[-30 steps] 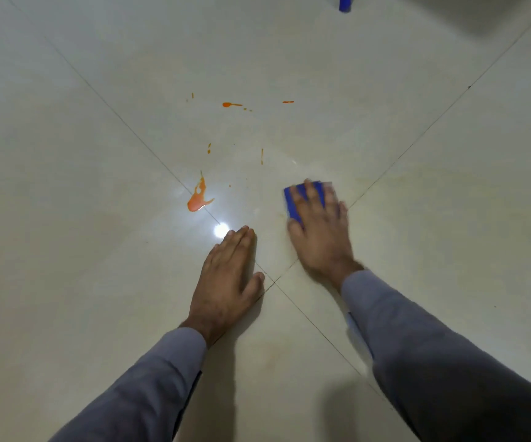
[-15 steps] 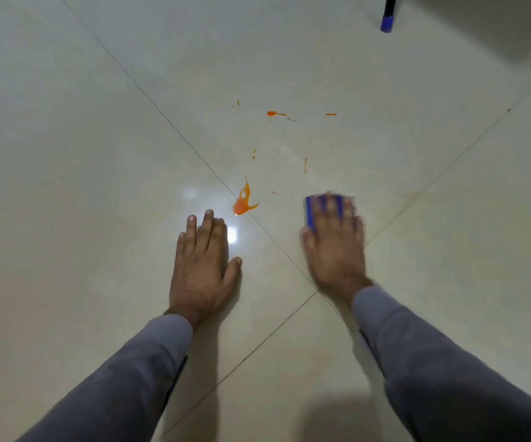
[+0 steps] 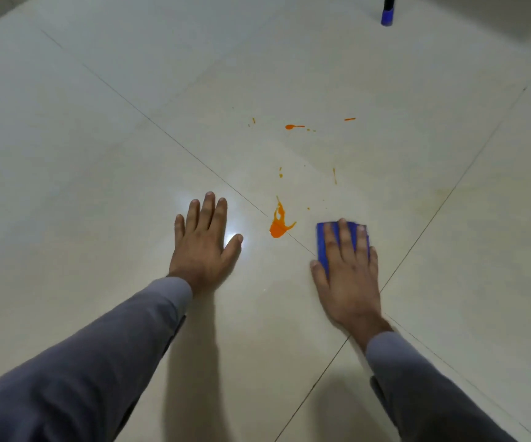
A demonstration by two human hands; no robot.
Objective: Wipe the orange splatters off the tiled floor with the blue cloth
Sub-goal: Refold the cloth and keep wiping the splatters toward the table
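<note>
Left hand (image 3: 205, 240) flat on the floor (image 3: 98, 154), palm down, fingers straight and slightly spread, thumb out to the right; grip released, holding nothing. A bright glare on the glossy tile just beside the thumb and another by the fingertips.

Right hand (image 3: 347, 269) flat on the cloth (image 3: 321, 247), fingers straight and pressing it to the floor; grip released, no curl round the fabric. Cloth blue, folded to a small rectangle, mostly hidden under the fingers, left edge and far edge showing. Cloth lying on a grout line, just right of the big splatter (image 3: 278, 223) and apart from it.

Big splatter orange, a blob with a thin tail running away from the person, sitting on the same grout line between the two hands. Smaller drops (image 3: 293, 126) farther off: a spoon-shaped one, a short streak to its right, a few specks to its left and nearer in.

No containers in view.

Grey sleeves (image 3: 114, 352) on both arms. A dark post with a blue foot (image 3: 387, 17) at the top right, well apart from the hands.
</note>
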